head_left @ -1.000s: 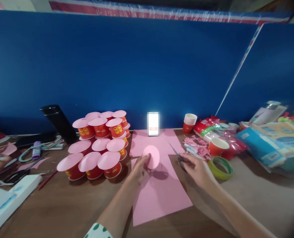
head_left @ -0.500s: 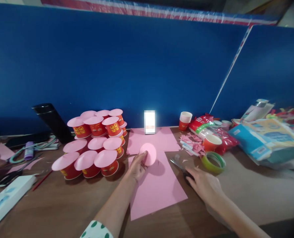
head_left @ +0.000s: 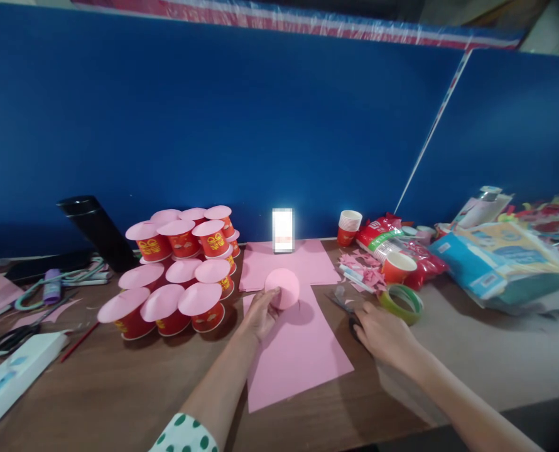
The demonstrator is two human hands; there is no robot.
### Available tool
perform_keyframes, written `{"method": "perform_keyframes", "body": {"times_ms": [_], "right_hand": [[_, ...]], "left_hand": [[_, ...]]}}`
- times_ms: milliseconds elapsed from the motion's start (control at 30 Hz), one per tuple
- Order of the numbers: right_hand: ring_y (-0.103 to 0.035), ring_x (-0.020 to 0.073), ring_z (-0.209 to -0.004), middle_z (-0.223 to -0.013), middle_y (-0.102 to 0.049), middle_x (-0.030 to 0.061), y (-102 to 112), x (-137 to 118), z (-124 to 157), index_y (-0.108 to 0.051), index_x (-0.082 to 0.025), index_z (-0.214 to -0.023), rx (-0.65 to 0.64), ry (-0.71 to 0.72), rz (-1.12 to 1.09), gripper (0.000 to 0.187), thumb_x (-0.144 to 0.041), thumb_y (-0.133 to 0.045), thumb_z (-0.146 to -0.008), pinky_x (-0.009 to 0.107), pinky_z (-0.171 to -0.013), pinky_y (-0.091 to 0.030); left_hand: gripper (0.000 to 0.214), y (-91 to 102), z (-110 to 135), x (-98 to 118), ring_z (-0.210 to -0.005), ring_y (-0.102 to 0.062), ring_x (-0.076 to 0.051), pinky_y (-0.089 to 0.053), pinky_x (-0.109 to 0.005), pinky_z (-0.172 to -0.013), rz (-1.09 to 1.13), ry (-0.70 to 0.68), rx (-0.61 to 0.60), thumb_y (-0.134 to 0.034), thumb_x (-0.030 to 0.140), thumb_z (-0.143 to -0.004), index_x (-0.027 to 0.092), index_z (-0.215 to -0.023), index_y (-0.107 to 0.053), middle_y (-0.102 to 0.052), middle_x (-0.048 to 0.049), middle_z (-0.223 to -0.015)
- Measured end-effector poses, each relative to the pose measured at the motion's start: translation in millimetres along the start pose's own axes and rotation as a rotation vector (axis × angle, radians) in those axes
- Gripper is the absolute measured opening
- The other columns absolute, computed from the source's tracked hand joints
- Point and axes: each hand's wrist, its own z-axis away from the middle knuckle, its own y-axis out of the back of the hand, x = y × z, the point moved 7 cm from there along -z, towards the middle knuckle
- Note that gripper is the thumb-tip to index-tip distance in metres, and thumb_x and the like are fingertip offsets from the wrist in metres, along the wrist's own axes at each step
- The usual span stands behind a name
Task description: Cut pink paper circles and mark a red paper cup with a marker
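Hovering over the pink sheet (head_left: 298,370), the paper disc (head_left: 285,287) is round, flat, pale pink w/ smooth edge. Red cups (head_left: 208,318) at L carry similar discs (head_left: 200,297); at R, more cups nest in a stack (head_left: 348,229). L hand (head_left: 262,315), grip narrow, pinches the disc w/ thumb & fingers; R hand (head_left: 384,333) touches scissors (head_left: 353,324) on tabletop (head_left: 317,414), grip clenched or not, cannot tell.

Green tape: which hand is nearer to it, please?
The right hand: it is close beside the tape, on its left and near side. The left hand is well to the left, holding a pink disc over the paper.
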Motion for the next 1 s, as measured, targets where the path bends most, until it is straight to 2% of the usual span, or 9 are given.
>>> {"method": "perform_keyframes", "body": {"times_ms": [100,167,367,533,700,867,933,1000], "right_hand": [[-0.063,0.0239,-0.094,-0.101,-0.065,0.0145,0.2,-0.8,-0.5,-0.068,-0.015,-0.099,0.038,0.032,-0.079,0.025,-0.026,-0.048,-0.090,0.031,-0.085,-0.045],[-0.062,0.0232,-0.096,-0.104,-0.065,0.0142,-0.8,-0.5,0.0,-0.066,-0.015,-0.108,0.066,0.039,-0.122,0.028,-0.027,-0.048,-0.090,0.030,-0.087,-0.045],[-0.063,0.0243,-0.098,-0.110,-0.063,0.0134,-1.7,0.4,3.8,-0.053,-0.017,-0.129,0.086,0.036,-0.130,0.042,-0.025,-0.051,-0.088,0.031,-0.083,-0.046],[-0.064,0.0235,-0.095,-0.109,-0.064,0.0101,13.6,1.8,0.3,-0.059,-0.021,-0.120,0.099,0.048,-0.111,0.032,-0.027,-0.049,-0.090,0.029,-0.075,-0.047],[-0.064,0.0269,-0.100,-0.110,-0.067,0.0136,22.3,26.8,-32.2,-0.062,-0.018,-0.114,0.040,-0.077,-0.059,0.031,-0.033,-0.045,-0.093,0.033,-0.080,-0.046],[-0.061,0.0268,-0.108,-0.114,-0.065,0.0170,24.1,44.8,-83.5,-0.061,-0.013,-0.114,0.005,-0.136,-0.035,0.028,-0.024,-0.043,-0.096,0.036,-0.087,-0.045],[-0.062,0.0246,-0.104,-0.113,-0.064,0.0150,19.7,48.0,-98.8,-0.062,-0.013,-0.113,-0.032,-0.166,-0.025,0.024,-0.024,-0.049,-0.095,0.037,-0.087,-0.048],[-0.062,0.0218,-0.101,-0.118,-0.061,0.0102,14.9,50.8,-108.4,-0.058,-0.015,-0.118,-0.058,-0.201,-0.015,0.030,-0.031,-0.056,-0.093,0.041,-0.085,-0.052]], "left_hand": [[0.022,0.7,-1.6,-1.1,-0.067,-0.064,-0.013,-0.052,-0.021,-0.057,-0.022,-0.011,-0.021,-0.070,0.010,-0.069,0.013,-0.090,-0.065,-0.071,-0.0035,-0.076],[0.023,0.3,-1.5,-0.7,-0.067,-0.064,-0.013,-0.052,-0.020,-0.057,-0.029,-0.016,-0.025,-0.070,0.010,-0.070,0.013,-0.091,-0.065,-0.070,-0.0037,-0.076],[0.032,-5.0,2.0,1.7,-0.070,-0.066,-0.014,-0.053,-0.020,-0.057,-0.021,-0.018,-0.054,-0.069,0.009,-0.071,0.015,-0.101,-0.064,-0.072,-0.0049,-0.080],[0.038,-4.1,1.4,0.4,-0.070,-0.066,-0.014,-0.053,-0.020,-0.059,-0.019,-0.012,-0.042,-0.068,0.006,-0.070,0.015,-0.107,-0.061,-0.071,-0.0042,-0.080],[0.038,-6.4,2.2,0.4,-0.072,-0.067,-0.015,-0.054,-0.022,-0.063,-0.022,-0.025,-0.066,-0.067,0.007,-0.072,0.016,-0.109,-0.061,-0.072,-0.0052,-0.083],[0.027,-6.6,5.4,1.3,-0.068,-0.067,-0.017,-0.054,-0.024,-0.061,-0.065,-0.001,-0.026,-0.068,0.009,-0.071,0.014,-0.098,-0.063,-0.072,-0.0065,-0.079],[0.026,-7.5,5.8,1.8,-0.067,-0.067,-0.017,-0.054,-0.024,-0.060,-0.068,-0.002,-0.020,-0.068,0.009,-0.071,0.013,-0.097,-0.063,-0.071,-0.0066,-0.079],[0.028,-8.7,5.9,2.0,-0.066,-0.066,-0.016,-0.054,-0.024,-0.060,-0.063,-0.002,-0.019,-0.067,0.007,-0.071,0.013,-0.099,-0.063,-0.071,-0.0062,-0.078]]}}
